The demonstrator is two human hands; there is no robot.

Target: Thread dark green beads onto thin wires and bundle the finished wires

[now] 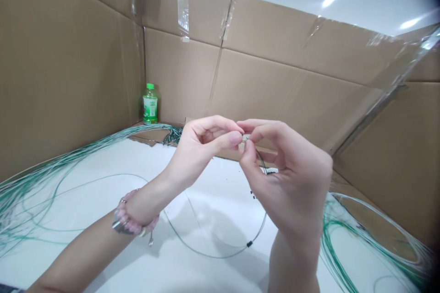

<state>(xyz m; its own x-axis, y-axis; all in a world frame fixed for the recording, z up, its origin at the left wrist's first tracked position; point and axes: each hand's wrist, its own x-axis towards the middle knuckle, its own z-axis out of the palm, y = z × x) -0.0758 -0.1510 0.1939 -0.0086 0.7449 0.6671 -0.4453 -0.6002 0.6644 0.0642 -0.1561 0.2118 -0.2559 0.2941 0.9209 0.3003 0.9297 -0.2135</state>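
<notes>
Thin grey wire (220, 255) is looping across the white tabletop (213, 201), its free end rising up and left into the pinch in front of the body. Left hand (199, 146) and right hand (285, 169) are both gripping a small metal fitting (245, 138) at that end, fingertips nearly meeting. Fingers are hiding most of it; exact shape can't be made out. Black bead (249, 243) is sitting on the lower loop. Green wire bundles (41, 183) are lying to both sides.
</notes>
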